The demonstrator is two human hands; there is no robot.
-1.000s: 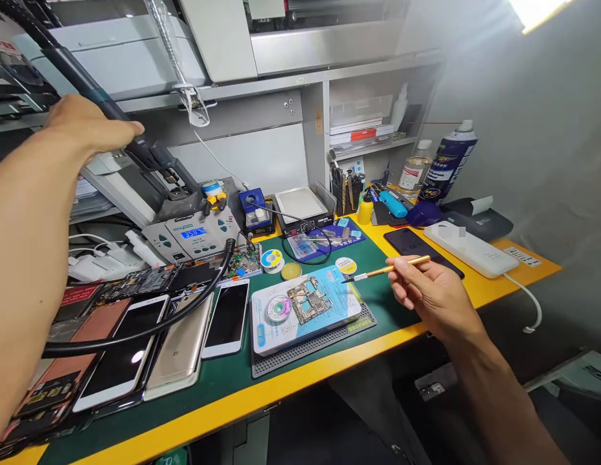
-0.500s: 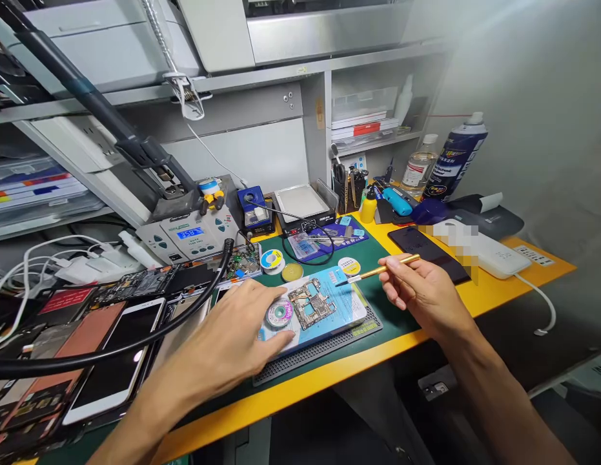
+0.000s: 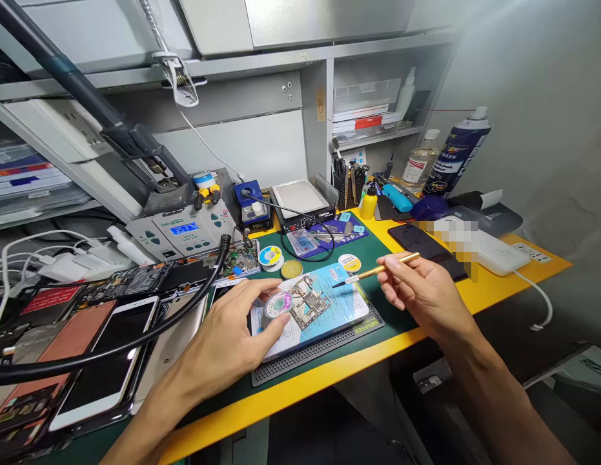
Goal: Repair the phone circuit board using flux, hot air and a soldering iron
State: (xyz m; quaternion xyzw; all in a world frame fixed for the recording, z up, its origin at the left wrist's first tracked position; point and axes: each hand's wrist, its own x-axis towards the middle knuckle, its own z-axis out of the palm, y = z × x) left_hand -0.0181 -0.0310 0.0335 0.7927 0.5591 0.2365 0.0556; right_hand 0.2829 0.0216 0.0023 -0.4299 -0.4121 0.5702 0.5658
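Note:
My left hand (image 3: 227, 329) curls its thumb and fingers around a small spool of desoldering braid (image 3: 277, 306) with a white, pink and green label. The spool is slightly tilted over the left end of a blue-and-white box (image 3: 346, 303). Beside it on the box lies a phone logic board (image 3: 310, 305) with a cut-out middle. Pinched in my right hand (image 3: 416, 287) is a slim brush (image 3: 368, 274) with a gold handle. Its dark tip points left, near the board's right edge; whether it touches the box I cannot tell.
A grey perforated mat (image 3: 324, 349) lies under the box. Opened phones (image 3: 104, 361) cover the left side, crossed by a black hose (image 3: 150, 336). Behind are a solder reel (image 3: 271, 257), a paste tin (image 3: 292, 269) and a rework station (image 3: 184, 229). A white power bank (image 3: 484, 245) stands right.
My left fingers have closed in around the spool, which is now tilted. The brush tip has shifted slightly left. The whole view has shifted a little.

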